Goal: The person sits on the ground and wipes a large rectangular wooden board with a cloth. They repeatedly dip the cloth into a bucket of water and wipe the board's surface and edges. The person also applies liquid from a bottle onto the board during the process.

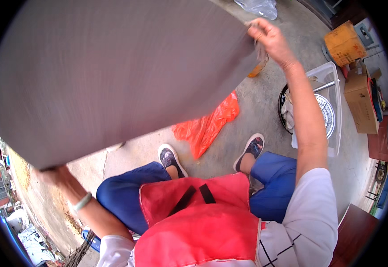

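Observation:
A large flat grey-brown panel [124, 73] is held up in front of me and covers much of the upper left view. Its material is blurred. My left hand [55, 175] grips its lower left corner, with the fingers partly hidden behind the edge. At the right-hand corner, the fingers of my right hand [269, 38] close on the edge. A ragged greyish strip [261, 51] hangs just below them; whether it belongs to the panel is unclear. Beneath the panel, a crumpled orange-red plastic bag [210, 125] lies on the concrete floor [220, 150] before my feet.
To the right stands a clear plastic bin [337, 110], near a perforated metal steamer plate [327, 115]. Beyond are a cardboard box [360, 103] and a yellow-orange carton [344, 43]. A clear plastic bag [260, 6] lies far ahead. Bundled twigs [78, 252] are at lower left.

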`<state>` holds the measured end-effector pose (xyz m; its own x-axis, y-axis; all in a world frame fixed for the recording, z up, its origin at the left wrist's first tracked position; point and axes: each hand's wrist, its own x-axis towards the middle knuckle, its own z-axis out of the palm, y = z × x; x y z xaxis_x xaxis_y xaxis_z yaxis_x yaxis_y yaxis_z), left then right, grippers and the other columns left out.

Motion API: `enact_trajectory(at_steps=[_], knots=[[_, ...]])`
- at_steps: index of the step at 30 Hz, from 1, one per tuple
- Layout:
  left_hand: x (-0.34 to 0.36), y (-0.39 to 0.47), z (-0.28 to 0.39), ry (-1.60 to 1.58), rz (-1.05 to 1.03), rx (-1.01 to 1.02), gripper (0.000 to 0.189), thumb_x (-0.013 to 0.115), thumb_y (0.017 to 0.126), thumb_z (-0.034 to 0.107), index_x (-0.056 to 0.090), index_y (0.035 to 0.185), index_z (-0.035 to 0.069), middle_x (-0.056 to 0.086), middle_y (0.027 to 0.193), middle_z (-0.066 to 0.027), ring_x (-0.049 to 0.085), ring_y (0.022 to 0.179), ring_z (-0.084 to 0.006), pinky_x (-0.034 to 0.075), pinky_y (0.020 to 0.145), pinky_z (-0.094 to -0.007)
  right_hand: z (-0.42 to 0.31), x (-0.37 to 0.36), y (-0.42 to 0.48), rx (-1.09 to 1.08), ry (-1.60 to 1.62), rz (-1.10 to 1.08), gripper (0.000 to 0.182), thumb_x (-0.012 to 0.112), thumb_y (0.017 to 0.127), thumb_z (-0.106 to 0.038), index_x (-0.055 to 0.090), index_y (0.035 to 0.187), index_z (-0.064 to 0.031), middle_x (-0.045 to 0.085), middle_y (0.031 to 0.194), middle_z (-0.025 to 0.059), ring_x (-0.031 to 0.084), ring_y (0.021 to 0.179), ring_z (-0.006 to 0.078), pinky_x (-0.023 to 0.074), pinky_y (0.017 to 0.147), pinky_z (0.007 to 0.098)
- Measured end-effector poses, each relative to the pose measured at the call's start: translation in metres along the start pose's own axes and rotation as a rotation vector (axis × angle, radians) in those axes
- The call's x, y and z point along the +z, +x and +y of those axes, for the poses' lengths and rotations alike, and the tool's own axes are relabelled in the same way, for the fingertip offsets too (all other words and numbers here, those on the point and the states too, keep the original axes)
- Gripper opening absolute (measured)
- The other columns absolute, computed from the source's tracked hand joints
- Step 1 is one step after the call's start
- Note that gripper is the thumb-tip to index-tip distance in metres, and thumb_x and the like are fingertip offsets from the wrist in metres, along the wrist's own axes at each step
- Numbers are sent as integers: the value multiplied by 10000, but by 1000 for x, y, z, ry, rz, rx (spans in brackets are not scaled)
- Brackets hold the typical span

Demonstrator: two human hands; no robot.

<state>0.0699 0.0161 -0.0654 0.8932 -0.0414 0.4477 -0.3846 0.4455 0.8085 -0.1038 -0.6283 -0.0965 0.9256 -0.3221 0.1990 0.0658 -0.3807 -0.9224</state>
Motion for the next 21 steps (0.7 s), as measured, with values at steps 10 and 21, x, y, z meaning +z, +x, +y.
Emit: enact_trajectory(at_steps=[10,21], knots=[[-44,-125,-125,-314,701,-781,391,596,850,366,591,1107,71,589,1147,-84,557,1048,-253,499,840,-415,-96,28,-52,-167,-529,127,209,592,878,-233,606,1024,-84,617,868,46,590,787,178,455,719,292],[-85,-219,-244,-89,623,-1264,872,595,672,732,440,1276,123,413,1216,-103,420,1128,-276,295,1016,-485,-54,75,-90,-209,-791,92,190,653,800,-129,569,961,-72,563,890,95,556,831,294,448,707,359]])
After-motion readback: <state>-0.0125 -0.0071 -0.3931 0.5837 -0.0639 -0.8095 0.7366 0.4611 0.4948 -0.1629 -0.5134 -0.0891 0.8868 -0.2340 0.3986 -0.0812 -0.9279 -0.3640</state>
